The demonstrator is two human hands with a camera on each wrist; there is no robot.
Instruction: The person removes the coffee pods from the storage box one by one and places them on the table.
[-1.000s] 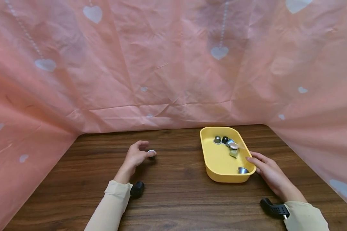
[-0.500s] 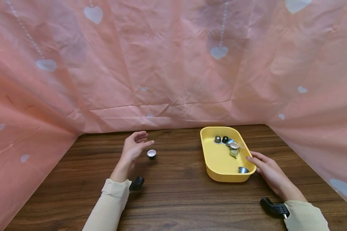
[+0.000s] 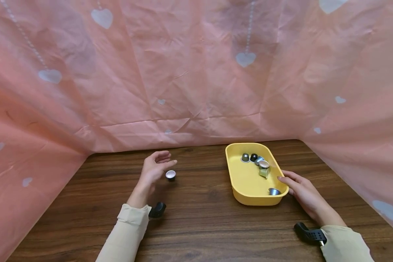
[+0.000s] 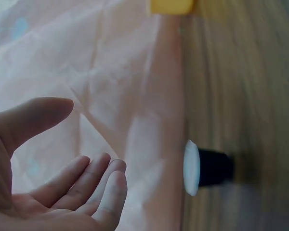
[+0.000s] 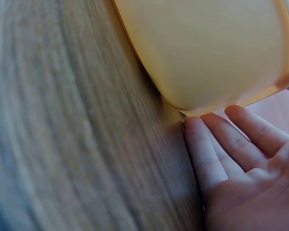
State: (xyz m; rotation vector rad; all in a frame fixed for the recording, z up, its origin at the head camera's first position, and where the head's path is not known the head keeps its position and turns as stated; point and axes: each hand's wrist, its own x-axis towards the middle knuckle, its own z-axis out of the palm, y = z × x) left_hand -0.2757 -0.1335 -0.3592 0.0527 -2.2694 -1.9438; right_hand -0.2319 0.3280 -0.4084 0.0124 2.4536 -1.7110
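Observation:
A dark coffee capsule (image 3: pixel 171 175) stands on the table with its pale lid facing up. My left hand (image 3: pixel 153 168) hovers just beyond and left of it, thumb and fingers spread apart. In the left wrist view that hand (image 4: pixel 62 178) holds nothing, and the black capsule (image 4: pixel 214 167) is clear of the fingers. On the right, a yellow tray (image 3: pixel 245 182) holds several coffee capsules, among them a green one (image 3: pixel 264 173) and a silver-blue one (image 3: pixel 274 191). My right hand (image 3: pixel 302 191) grips the tray's right side, thumb over the rim and fingers against the outer wall.
The dark wooden table (image 3: pixel 196 225) ends at a pink curtain (image 3: pixel 190 91) with white hearts, which hangs at the back and both sides. A black wrist mount (image 3: pixel 309 234) sits at my right sleeve, another black mount (image 3: pixel 158 210) at my left.
My left hand, at first with its thumb at the lone capsule, has let go and lifted up and away. The capsule stays standing where it was. My right hand keeps its grip on the tray.

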